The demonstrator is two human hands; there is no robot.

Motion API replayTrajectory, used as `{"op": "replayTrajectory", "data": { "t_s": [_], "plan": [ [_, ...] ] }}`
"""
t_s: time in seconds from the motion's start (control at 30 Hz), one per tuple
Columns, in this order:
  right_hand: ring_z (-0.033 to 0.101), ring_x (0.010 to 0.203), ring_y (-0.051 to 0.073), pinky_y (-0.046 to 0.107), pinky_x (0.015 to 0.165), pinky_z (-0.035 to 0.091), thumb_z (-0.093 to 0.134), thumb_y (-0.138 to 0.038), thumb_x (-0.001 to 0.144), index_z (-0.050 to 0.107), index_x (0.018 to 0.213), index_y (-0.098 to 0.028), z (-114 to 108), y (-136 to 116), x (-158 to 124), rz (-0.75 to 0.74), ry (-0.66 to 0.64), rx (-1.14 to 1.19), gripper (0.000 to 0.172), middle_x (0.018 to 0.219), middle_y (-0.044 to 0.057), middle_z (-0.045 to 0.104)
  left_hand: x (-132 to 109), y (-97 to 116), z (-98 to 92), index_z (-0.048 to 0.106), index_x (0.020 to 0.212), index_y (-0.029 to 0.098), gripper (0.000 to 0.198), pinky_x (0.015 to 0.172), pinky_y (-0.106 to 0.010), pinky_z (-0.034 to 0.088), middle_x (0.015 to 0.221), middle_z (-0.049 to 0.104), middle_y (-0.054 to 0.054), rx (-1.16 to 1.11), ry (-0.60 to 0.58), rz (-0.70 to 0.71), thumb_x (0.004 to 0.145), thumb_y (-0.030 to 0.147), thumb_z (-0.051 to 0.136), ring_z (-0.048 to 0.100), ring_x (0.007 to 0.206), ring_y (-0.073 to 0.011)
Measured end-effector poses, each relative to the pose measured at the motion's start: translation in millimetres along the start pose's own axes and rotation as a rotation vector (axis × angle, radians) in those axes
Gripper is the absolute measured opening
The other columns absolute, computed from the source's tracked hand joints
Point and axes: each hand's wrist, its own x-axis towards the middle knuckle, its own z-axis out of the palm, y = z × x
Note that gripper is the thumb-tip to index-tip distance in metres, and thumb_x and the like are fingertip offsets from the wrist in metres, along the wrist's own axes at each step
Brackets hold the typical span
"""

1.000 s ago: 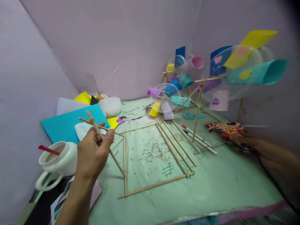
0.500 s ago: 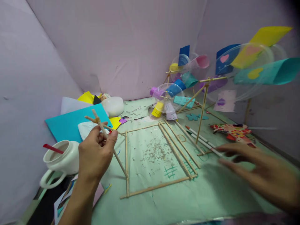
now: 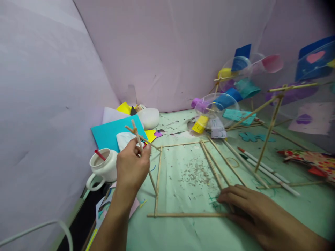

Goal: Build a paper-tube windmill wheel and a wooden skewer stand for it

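My left hand [image 3: 133, 165] is closed round crossed wooden sticks [image 3: 139, 139], tied near their top, whose lower ends meet the left side of a flat rectangular stick frame [image 3: 188, 215] on the green table. My right hand [image 3: 246, 205] lies low over the frame's near right corner, its fingers on the ends of the sticks there. Its thumb and the fingertips' undersides are partly hidden, so a grip cannot be made out. Loose sticks [image 3: 227, 161] lie beside the frame, and small brown crumbs [image 3: 197, 172] are scattered inside it.
At left stand a white mug [image 3: 104, 167] with a red stick and a turquoise sheet [image 3: 115, 130]. Pinwheel-like models of clear discs and coloured paper [image 3: 231, 99] stand at the back right. Two white pencils [image 3: 269, 174] lie right of the frame.
My right hand has moved left and down onto the frame's near right corner. The view has turned left, so things appear further right. My left hand still holds the crossed sticks.
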Motion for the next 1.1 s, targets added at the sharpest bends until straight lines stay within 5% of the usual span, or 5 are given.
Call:
{"op": "replayTrajectory", "data": {
  "t_s": [0.43, 0.63, 0.87, 1.1],
  "plan": [
    [0.059, 0.084, 0.019, 0.031, 0.073, 0.05, 0.048, -0.016, 0.082, 0.062, 0.084, -0.021, 6, -25, -3, 0.012, -0.066, 0.073, 0.015, 0.093, 0.007, 0.063, 5, -9, -6.1, 0.064, 0.098, 0.018, 0.035, 0.047, -0.024, 0.036, 0.051, 0.054, 0.004, -0.077, 0.037, -0.088, 0.072, 0.04, 0.057, 0.047, 0.047, -0.013],
    [0.057, 0.081, 0.02, 0.032, 0.07, 0.048, 0.045, -0.015, 0.083, 0.062, 0.087, -0.022, -6, -26, -9, -0.012, -0.092, 0.062, 0.018, 0.088, 0.008, 0.062, 0, -6, -1.6, 0.061, 0.099, 0.019, 0.035, 0.042, -0.021, 0.034, 0.049, 0.054, 0.005, -0.276, -0.064, -0.079, 0.071, 0.039, 0.061, 0.046, 0.042, -0.0111],
    [0.056, 0.085, 0.02, 0.034, 0.072, 0.047, 0.043, -0.011, 0.08, 0.06, 0.086, -0.02, -13, -33, -7, -0.08, -0.111, 0.015, 0.02, 0.092, 0.008, 0.062, -3, -1, -4.5, 0.063, 0.097, 0.02, 0.035, 0.041, -0.02, 0.034, 0.044, 0.051, 0.006, -0.269, -0.003, -0.075, 0.068, 0.038, 0.064, 0.044, 0.04, -0.0103],
    [0.059, 0.084, 0.022, 0.034, 0.072, 0.047, 0.051, -0.013, 0.076, 0.066, 0.087, -0.022, -34, -25, 12, 0.043, -0.097, -0.073, 0.02, 0.09, 0.007, 0.066, 1, 0, -1.7, 0.064, 0.096, 0.019, 0.035, 0.041, -0.021, 0.034, 0.044, 0.053, 0.005, -0.219, -0.022, -0.095, 0.067, 0.039, 0.064, 0.047, 0.041, -0.0109]
  ]
}}
